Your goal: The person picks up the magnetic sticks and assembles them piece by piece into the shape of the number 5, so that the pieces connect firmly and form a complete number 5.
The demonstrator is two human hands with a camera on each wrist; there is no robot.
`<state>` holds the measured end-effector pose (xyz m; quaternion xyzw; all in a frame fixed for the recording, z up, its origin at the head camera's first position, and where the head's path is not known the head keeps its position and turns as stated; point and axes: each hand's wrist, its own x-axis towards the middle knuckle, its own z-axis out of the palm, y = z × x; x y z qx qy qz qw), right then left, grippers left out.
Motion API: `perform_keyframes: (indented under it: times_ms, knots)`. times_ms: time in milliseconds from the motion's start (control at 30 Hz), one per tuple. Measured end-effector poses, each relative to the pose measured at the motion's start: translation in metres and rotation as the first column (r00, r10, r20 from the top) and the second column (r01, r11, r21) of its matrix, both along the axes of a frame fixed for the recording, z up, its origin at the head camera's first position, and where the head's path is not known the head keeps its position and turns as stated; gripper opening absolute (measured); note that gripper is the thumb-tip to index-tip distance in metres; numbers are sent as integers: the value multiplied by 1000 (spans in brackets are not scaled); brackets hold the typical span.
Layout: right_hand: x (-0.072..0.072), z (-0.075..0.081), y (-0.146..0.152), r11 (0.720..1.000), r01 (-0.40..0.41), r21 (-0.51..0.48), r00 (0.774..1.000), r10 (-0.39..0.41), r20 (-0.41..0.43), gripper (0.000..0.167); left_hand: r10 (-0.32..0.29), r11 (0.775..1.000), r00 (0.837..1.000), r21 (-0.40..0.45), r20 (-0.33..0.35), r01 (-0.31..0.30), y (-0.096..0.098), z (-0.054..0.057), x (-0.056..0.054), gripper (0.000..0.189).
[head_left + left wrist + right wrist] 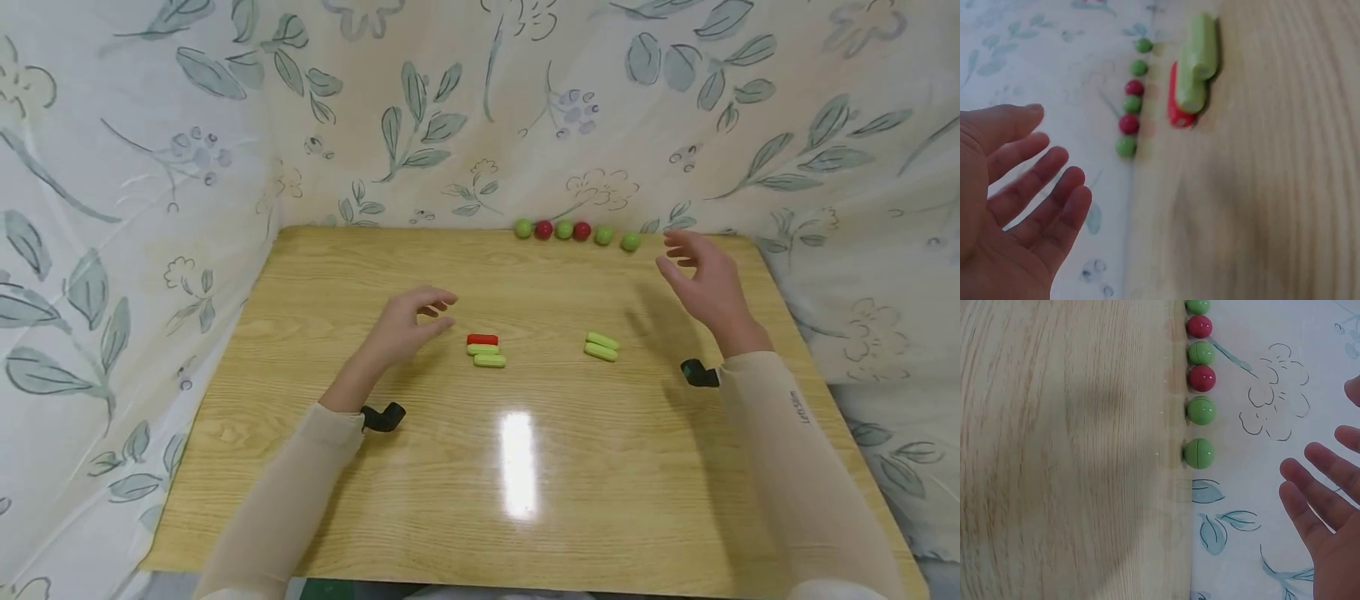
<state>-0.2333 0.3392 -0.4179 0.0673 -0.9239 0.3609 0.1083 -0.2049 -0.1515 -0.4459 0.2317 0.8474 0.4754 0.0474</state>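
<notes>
My left hand (411, 323), fingers relaxed and holding nothing, hovers left of a small group of short rods. That group is a red rod (482, 339) at the back, with two light green rods (489, 361) lying beside it toward the front. Farther right, two more light green rods (601, 352) lie side by side. Over the back right of the table is my right hand (705, 279), its fingers loosely spread and nothing in them. Nearest to it is the end green ball (631, 242) of a row along the back edge.
The row also has a red ball (581, 231), another red ball (543, 230) and several green balls (522, 228). They sit where the wooden table (360, 500) meets a floral cloth (480, 108). More cloth hangs at both sides.
</notes>
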Motion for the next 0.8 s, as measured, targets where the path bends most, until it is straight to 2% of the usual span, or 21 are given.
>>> perform_keyframes:
  times_ms: [200, 367, 500, 800]
  knots:
    - [2, -2, 1, 1000, 16, -11, 1000, -16, 22, 54, -88, 992, 996, -86, 9, 89, 22, -15, -5, 31]
    - [0, -4, 3, 1000, 10, -30, 1000, -9, 16, 54, -108, 987, 992, -109, 60, 114, 33, -26, -8, 29]
    - [-1, -5, 4, 999, 7, -34, 1000, -7, 8, 53, -114, 983, 991, -137, 71, 123, 37, -33, -10, 27]
    - [0, -5, 6, 999, 27, -30, 1000, -26, 11, 51, -120, 968, 989, -211, 89, 136, 41, -33, -15, 25]
